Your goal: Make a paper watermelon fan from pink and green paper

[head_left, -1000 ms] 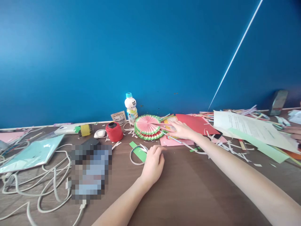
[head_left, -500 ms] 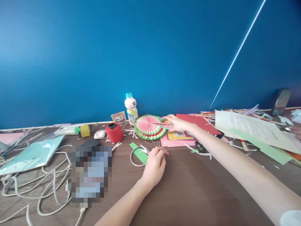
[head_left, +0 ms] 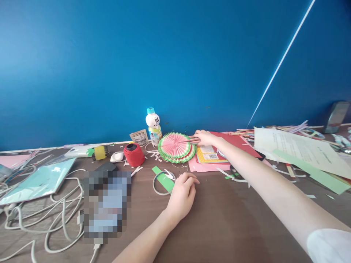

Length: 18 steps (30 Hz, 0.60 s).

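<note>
Stretched far out across the table, my right hand (head_left: pixel 204 137) is closed around the stick handles of a round pleated paper fan (head_left: pixel 173 147). The fan has a pink middle and a green-and-white edge like a watermelon slice, with more pleated layers showing beneath it. My left hand (head_left: pixel 183 193) rests on the brown table (head_left: pixel 219 215) with fingers loosely bent and nothing visible in them. Close to its fingers lie a grey ring-shaped band (head_left: pixel 155 190) and a green paper strip (head_left: pixel 161 178). Under my right wrist are a yellow packet (head_left: pixel 210 157) and red paper (head_left: pixel 241 144).
A small bottle (head_left: pixel 154 128) stands by the blue wall (head_left: pixel 175 65), near a red thread spool (head_left: pixel 134 155). Left are white cables (head_left: pixel 63 208), a blurred-out device (head_left: pixel 108 204) and a teal packet (head_left: pixel 41 179). Printed sheets (head_left: pixel 298 149) and paper scraps lie right.
My right hand's fingers have closed on the fan's handles, where they were more spread before. The fan has shifted slightly. My left hand stays at the same spot on the table.
</note>
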Each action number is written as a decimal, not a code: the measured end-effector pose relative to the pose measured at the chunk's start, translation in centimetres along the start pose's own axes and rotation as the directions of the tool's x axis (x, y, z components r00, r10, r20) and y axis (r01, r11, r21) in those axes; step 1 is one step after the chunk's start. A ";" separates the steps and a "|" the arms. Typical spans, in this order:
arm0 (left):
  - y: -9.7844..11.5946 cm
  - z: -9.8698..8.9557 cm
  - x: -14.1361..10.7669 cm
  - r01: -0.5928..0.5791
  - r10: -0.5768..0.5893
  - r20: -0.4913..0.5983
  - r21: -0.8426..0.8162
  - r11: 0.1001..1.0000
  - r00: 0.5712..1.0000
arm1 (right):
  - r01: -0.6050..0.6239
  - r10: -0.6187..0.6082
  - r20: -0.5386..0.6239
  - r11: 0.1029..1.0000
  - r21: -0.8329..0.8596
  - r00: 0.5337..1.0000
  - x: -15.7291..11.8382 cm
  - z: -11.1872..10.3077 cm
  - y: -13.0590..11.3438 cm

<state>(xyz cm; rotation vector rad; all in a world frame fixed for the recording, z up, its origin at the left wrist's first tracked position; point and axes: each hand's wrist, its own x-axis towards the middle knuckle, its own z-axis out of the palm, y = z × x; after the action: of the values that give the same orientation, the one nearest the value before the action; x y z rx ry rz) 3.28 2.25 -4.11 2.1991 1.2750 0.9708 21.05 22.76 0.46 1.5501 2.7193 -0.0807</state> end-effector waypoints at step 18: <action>-0.1 0.1 0.0 -0.004 0.004 0.032 -0.007 1.000 0.999 | -0.106 0.095 -0.207 0.993 -0.044 0.974 -0.4 1.5 0.8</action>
<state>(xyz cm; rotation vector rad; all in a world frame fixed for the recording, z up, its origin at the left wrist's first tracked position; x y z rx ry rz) 3.28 2.29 -4.22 2.2041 1.2512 0.9367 21.91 22.70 -1.10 1.7686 2.7576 0.1617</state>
